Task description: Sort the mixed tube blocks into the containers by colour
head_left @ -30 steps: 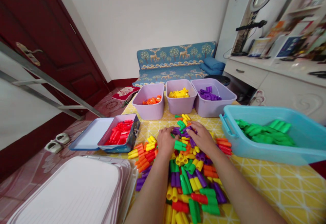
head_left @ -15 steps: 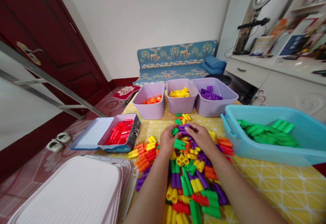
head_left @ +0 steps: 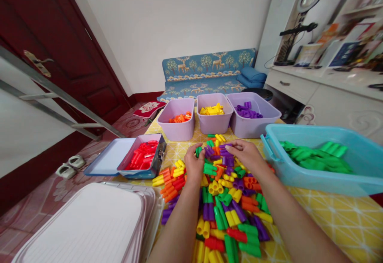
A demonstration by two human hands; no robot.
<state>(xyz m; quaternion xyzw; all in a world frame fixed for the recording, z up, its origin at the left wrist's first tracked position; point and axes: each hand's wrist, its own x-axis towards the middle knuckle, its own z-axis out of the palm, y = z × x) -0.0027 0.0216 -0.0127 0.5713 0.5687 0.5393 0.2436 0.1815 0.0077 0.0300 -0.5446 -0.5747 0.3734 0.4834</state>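
A heap of short plastic tube pieces (head_left: 223, 199) in green, yellow, purple, orange and red lies on the yellow patterned tabletop (head_left: 326, 215). My left hand (head_left: 194, 165) is closed at the heap's far left edge with a green piece (head_left: 198, 151) at its fingertips. My right hand (head_left: 245, 155) rests on the far side of the heap, fingers pinched on a purple piece (head_left: 225, 146). Both forearms reach in from the bottom.
Three lilac bins stand behind the heap: orange pieces (head_left: 177, 120), yellow pieces (head_left: 213, 113), purple pieces (head_left: 250, 114). A light blue tub (head_left: 323, 161) of green pieces is at right. A blue tin (head_left: 140, 157) of red pieces and a white lid (head_left: 83, 223) lie left.
Both hands have lifted out of the heap and moved slightly apart. The left now shows a green piece, the right a purple one. The camera shifted a little.
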